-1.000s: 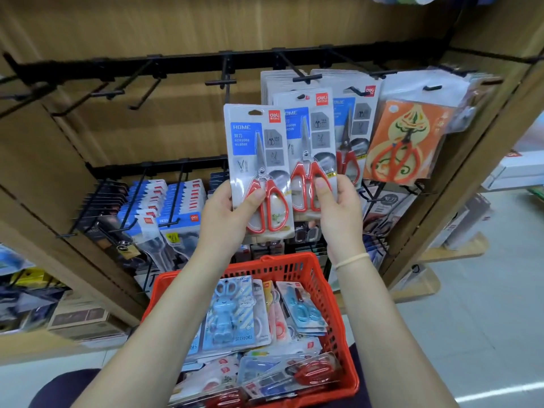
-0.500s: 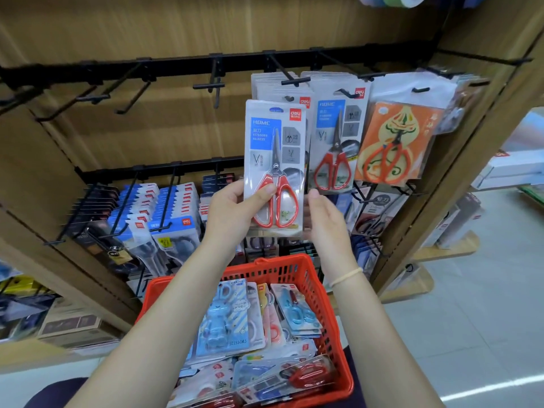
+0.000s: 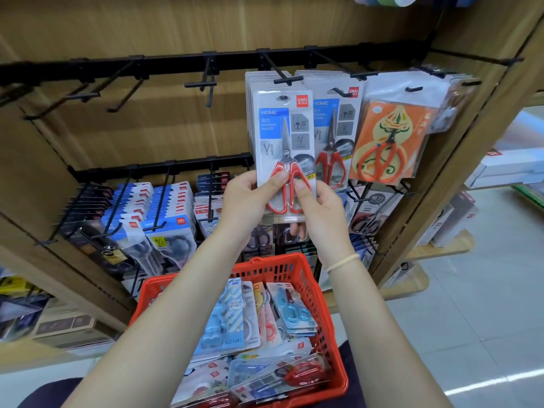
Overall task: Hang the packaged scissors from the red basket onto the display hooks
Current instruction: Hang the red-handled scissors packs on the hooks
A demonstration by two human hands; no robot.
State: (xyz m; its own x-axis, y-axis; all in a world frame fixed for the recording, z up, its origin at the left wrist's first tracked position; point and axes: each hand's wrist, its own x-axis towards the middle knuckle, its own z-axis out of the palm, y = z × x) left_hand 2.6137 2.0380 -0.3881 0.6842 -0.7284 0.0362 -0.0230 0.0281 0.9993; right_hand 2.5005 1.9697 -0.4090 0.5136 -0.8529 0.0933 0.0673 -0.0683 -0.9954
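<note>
Bright, even overhead light fills the scene; glare streaks the glossy pale floor (image 3: 485, 387) right of the red plastic basket (image 3: 312, 278). Wide-angle distortion bends the black metal hook rail (image 3: 176, 64) above it; edges look soft.

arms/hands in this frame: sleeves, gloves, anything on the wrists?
Both forearms are bare as far as the frame shows: no sleeves, no gloves. The right hand has a thin, pale cream band around its wrist, like a hair tie or slim bracelet. The left hand and its wrist carry nothing: no watch, and no rings show on either hand. Nails are short and look unpainted.
</note>
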